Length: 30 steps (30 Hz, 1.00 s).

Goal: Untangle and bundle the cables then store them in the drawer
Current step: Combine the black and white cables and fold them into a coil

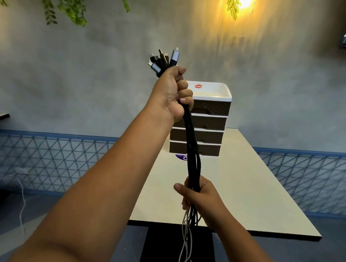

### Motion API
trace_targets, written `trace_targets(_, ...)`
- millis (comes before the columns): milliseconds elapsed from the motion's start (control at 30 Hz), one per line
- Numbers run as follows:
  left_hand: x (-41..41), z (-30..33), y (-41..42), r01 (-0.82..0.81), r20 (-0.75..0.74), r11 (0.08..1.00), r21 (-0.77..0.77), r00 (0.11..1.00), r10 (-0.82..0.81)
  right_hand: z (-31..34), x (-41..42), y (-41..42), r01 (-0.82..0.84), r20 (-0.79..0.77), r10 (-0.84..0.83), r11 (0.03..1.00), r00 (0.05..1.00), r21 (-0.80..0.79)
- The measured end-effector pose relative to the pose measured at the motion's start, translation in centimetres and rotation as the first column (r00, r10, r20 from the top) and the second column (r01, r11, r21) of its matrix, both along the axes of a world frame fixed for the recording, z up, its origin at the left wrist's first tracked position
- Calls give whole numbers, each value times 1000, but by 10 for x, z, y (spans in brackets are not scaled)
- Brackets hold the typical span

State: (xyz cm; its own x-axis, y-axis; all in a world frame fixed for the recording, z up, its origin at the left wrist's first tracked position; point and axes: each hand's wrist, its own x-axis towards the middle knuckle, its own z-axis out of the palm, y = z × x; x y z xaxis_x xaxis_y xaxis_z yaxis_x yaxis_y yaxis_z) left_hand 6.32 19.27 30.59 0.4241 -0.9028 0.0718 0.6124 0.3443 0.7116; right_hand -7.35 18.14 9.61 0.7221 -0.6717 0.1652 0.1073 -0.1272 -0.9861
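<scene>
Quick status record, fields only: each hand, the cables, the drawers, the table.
left hand: raised, grips the cable bundle just below the plugs
right hand: lower, grips the same bundle
cables: mostly black, stretched between the hands; white strands hang below
drawer unit: four dark drawers, all closed, white tray on top
table: white, unit at far end

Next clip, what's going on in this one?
A person holds a bunch of mostly black cables stretched upright above a white table. The left hand grips the bunch just below the plug ends, raised high; the right hand grips it lower, with white and black tails hanging beneath. The brown-and-white four-drawer plastic organiser behind stands with all drawers closed.
</scene>
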Motion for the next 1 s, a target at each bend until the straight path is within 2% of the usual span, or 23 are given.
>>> trace_targets(233,16,6,-1,-34,-145,998,-56,989,25,-28,-23,-11,2,-134,-1,1000,991,8)
trace_targets(467,61,28,15,-193,-298,971,-143,944,144,-55,-54,-25,9,-273,10,998,962,68)
trace_targets(533,69,31,20,-226,-332,961,-158,929,163,-70,-65,-32,7,-417,6,1000,909,29)
trace_targets(633,61,30,20,-202,-282,965,-168,948,149,-89,-81,-45,-183,-653,153,983,742,22)
trace_targets(700,47,25,15,-155,-227,974,-164,967,116,-75,-85,-49,-300,-694,251,952,675,52)
trace_targets(767,33,18,10,-113,-182,983,-142,979,87,-34,-80,-49,-359,-706,226,932,672,-43)
trace_targets(833,18,11,4,-81,-143,991,-107,988,65,18,-67,-41,-306,-546,168,936,821,-172)
trace_targets(900,0,7,-1,-40,-113,997,-72,993,32,65,-49,-27,-165,-185,127,963,975,-211)
trace_targets(933,-10,5,-3,-14,-97,998,-56,995,8,82,-38,-21,-94,-27,91,974,995,-206)
trace_targets(1000,-27,5,-4,26,-70,999,-38,997,-28,100,-16,-9,-21,134,47,981,990,-191)
